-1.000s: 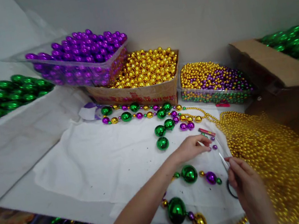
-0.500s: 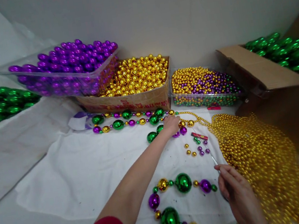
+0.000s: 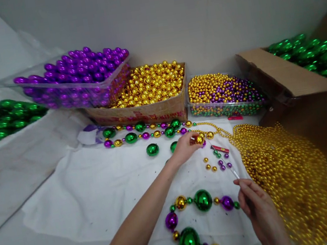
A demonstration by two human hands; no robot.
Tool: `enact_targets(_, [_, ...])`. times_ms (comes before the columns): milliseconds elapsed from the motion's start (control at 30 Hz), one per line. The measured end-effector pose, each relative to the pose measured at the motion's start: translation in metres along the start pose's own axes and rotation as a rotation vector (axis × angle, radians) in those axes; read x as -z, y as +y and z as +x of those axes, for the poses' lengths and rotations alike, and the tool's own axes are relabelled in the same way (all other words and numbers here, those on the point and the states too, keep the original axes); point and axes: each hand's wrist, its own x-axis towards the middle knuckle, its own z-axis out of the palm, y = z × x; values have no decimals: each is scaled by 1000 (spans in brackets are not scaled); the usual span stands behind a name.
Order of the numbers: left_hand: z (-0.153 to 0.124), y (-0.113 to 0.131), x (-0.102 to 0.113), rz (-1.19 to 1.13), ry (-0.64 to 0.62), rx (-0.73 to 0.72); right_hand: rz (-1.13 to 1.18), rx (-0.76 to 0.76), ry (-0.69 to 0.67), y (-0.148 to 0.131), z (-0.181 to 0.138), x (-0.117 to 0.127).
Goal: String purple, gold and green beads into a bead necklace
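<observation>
My left hand [image 3: 186,148] reaches across the white cloth, its fingers pinched on a shiny gold bead [image 3: 199,139]. My right hand [image 3: 262,210] is closed around a thin metal needle-like tool [image 3: 235,173], whose fine shaft slants up towards that bead. Between the hands lie loose small gold beads [image 3: 208,166], purple beads [image 3: 221,163] and green beads [image 3: 217,153], beside a red and dark strip [image 3: 220,149]. Larger green beads [image 3: 152,149] rest left of my left hand. A curved strand of big mixed beads [image 3: 189,243] lies nearer to me.
Behind stand a clear tub of purple beads [image 3: 73,89], a carton of gold beads [image 3: 149,110] and a tub of small mixed beads [image 3: 226,106]. A finished-looking bead strand [image 3: 130,137] lies before them. Gold bead chains [image 3: 281,161] heap at right, near a cardboard box [image 3: 295,72].
My left hand has moved slightly right and down from among the larger beads, with a gold bead now showing at its fingertips. The right hand and the tool stay nearly in place.
</observation>
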Motion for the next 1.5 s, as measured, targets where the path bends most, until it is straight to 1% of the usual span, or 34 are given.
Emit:
enact_targets(100, [-20,8,-5,-166,-26,19,2,-5,9,-1,0,0])
enact_targets(233, [-39,20,-5,-571,-53,89,28,-20,27,-2,-1,-3])
enact_targets(267, [-42,25,-4,-642,-57,113,29,-17,29,-2,-2,-3])
enact_targets(367, [-50,37,-1,-726,-73,166,25,-5,24,-1,-2,-4])
enact_targets(533, [-60,50,-2,-842,-66,191,45,-10,31,0,-2,-3])
enact_targets(733, [-72,53,-5,-1277,-105,330,80,-27,59,0,-3,-2])
enact_targets(833, [-76,53,-7,-1388,-103,357,77,-25,66,1,-3,-2])
enact_targets(900, [-78,52,-9,-1397,-77,356,68,-18,57,2,-3,-1])
enact_targets(967, [-79,51,-11,-1374,-22,352,53,-2,43,3,-2,-1])
enact_targets(1100, [-80,47,-14,-1263,70,344,33,8,31,4,-2,0])
enact_targets(1167, [-80,46,-14,-1172,106,304,36,2,28,4,-2,0])
enact_targets(1300, [-82,47,-13,-961,186,162,8,7,15,6,-2,0])
enact_targets(1367, [-84,50,-11,-882,192,104,-12,13,6,6,-1,-1])
enact_targets(1500, [-86,60,-9,-761,130,48,-9,26,-6,7,-1,-3])
